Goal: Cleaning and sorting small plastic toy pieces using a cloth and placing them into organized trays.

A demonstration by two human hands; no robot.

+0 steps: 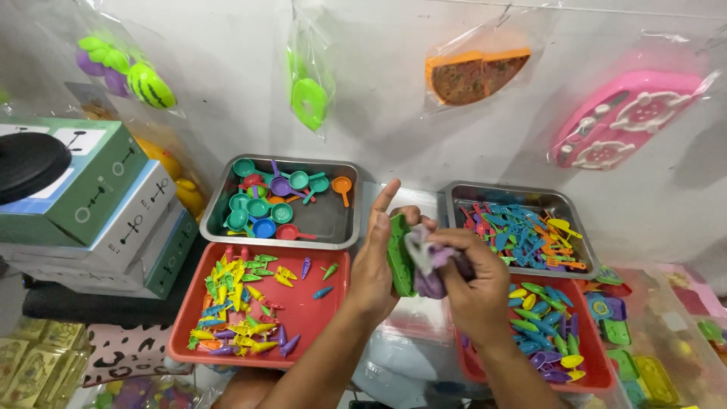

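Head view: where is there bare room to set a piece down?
Bare patches: the right half of the left red tray, beside its toy carrots, and the front right of the left steel tray. The right steel tray and right red tray are crowded.

Above the red tray [303, 322], the left hand [372, 269] held a green toy piece [398, 254]; the right hand [478, 286] pressed a purple piece [425, 261] against it.

White wall [394, 83] behind, hung with bagged toys [310, 91]; stacked boxes [98, 204] left.
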